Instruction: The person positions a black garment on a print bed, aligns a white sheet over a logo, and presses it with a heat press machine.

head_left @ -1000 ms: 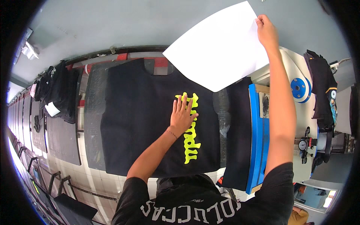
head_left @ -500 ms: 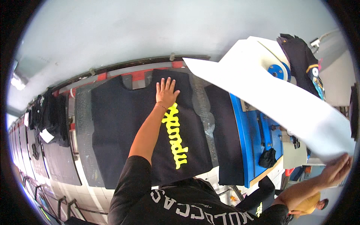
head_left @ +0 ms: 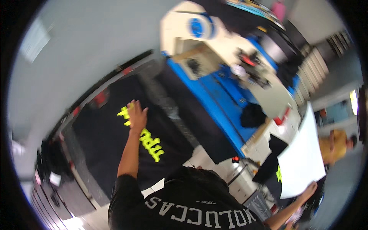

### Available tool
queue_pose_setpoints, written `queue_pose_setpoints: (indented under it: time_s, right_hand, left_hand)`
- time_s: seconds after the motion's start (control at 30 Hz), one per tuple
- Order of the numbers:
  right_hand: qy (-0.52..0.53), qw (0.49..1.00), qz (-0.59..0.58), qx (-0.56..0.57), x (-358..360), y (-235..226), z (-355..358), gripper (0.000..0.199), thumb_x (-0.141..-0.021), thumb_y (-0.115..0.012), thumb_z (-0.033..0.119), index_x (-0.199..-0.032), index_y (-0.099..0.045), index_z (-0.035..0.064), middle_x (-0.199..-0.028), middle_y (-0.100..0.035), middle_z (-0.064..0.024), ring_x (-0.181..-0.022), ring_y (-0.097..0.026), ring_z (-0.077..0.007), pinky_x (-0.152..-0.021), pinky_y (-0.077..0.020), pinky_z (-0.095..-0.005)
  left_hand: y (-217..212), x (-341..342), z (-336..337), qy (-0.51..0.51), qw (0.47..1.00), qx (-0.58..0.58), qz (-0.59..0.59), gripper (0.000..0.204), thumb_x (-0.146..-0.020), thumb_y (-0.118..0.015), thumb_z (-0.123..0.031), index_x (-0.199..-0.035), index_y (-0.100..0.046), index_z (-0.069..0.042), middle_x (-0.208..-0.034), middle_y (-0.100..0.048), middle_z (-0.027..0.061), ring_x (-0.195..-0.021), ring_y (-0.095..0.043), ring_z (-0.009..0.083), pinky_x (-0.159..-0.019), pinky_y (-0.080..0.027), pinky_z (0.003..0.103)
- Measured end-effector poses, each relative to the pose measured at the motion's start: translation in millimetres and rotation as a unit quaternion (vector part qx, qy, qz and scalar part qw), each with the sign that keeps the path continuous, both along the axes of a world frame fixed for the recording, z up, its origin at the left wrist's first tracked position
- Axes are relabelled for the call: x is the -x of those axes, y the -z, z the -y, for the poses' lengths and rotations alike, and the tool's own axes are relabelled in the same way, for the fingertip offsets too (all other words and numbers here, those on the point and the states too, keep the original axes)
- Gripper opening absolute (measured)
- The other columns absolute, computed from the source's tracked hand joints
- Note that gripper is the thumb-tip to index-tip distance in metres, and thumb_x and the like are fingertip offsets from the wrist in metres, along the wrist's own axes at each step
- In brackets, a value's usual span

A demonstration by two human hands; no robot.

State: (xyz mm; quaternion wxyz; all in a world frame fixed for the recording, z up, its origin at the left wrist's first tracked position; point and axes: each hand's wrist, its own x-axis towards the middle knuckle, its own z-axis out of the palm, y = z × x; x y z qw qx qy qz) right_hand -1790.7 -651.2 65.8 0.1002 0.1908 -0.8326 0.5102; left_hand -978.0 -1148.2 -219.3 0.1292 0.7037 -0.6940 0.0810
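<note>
A black shirt (head_left: 99, 122) lies flat on a dark worn board, with bright yellow lettering (head_left: 151, 145) across its front. My left hand (head_left: 138, 117) rests on it, fingers spread and palm down over the far part of the lettering. Off to my right, my right hand (head_left: 308, 189) grips the lower edge of a large white sheet (head_left: 301, 157), which stands up from the fingers. Behind that sheet, partly covered, hangs dark cloth (head_left: 268, 165) with a patch of the same yellow.
Right of the shirt stands a blue-framed machine (head_left: 207, 99) with a cream housing, blurred by motion. A black cloth bundle (head_left: 253, 115) sits on its near end. At far left, black garments (head_left: 53, 157) are heaped by a row of boards (head_left: 76, 199). A person in yellow (head_left: 333, 147) stands at far right.
My view has turned to the right. The white sheet has swung away from above the machine, out to my right side. My left hand has shifted from beyond the lettering onto it.
</note>
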Motion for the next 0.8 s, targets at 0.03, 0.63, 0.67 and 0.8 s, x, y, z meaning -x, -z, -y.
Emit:
queue_pose_setpoints:
  time_s: [0.03,0.63,0.67,0.8]
  right_hand:
    - [0.054,0.997,-0.037,-0.041,10.6,27.0,-43.3,0.029,-0.101,-0.048,0.024,-0.111,-0.057,-0.0013,-0.102,-0.059,-0.0092,-0.092,-0.054,-0.0195,-0.085,-0.0461,-0.0338]
    - [0.508,0.831,0.156,-0.167,-200.4,314.0,-476.4,0.03,-0.093,-0.054,0.026,-0.099,-0.057,-0.0037,-0.098,-0.063,-0.0179,-0.093,-0.06,-0.0303,-0.085,-0.0453,-0.0397]
    - [0.517,0.812,0.184,-0.198,-203.2,316.2,-478.5,0.031,-0.092,-0.054,0.026,-0.1,-0.056,-0.0038,-0.098,-0.062,-0.0187,-0.094,-0.06,-0.032,-0.086,-0.0456,-0.041]
    - [0.624,0.663,0.244,-0.335,-170.1,299.6,-435.7,0.032,-0.091,-0.055,0.026,-0.107,-0.055,-0.0018,-0.103,-0.061,-0.0208,-0.099,-0.06,-0.038,-0.086,-0.0472,-0.0461]
  left_hand:
    - [0.6,13.8,-10.6,0.008,1.0,-0.004,0.003,0.061,-0.098,-0.047,-0.037,-0.142,-0.037,0.003,-0.148,-0.036,0.0226,-0.14,-0.026,0.0424,-0.115,-0.018,0.054]
    - [29.6,242.0,-199.3,0.128,0.985,-0.083,0.084,0.06,-0.105,-0.028,-0.042,-0.15,-0.027,-0.003,-0.158,-0.02,0.0184,-0.145,-0.019,0.0395,-0.115,-0.019,0.054]
    - [30.0,243.3,-200.9,0.138,0.985,-0.073,0.075,0.06,-0.105,-0.028,-0.042,-0.15,-0.027,-0.003,-0.157,-0.02,0.0195,-0.144,-0.02,0.0407,-0.115,-0.019,0.054]
    - [29.3,215.8,-193.1,0.032,0.994,-0.098,0.039,0.062,-0.104,-0.026,-0.045,-0.15,-0.025,-0.002,-0.157,-0.018,0.0219,-0.144,-0.019,0.0435,-0.114,-0.02,0.055]
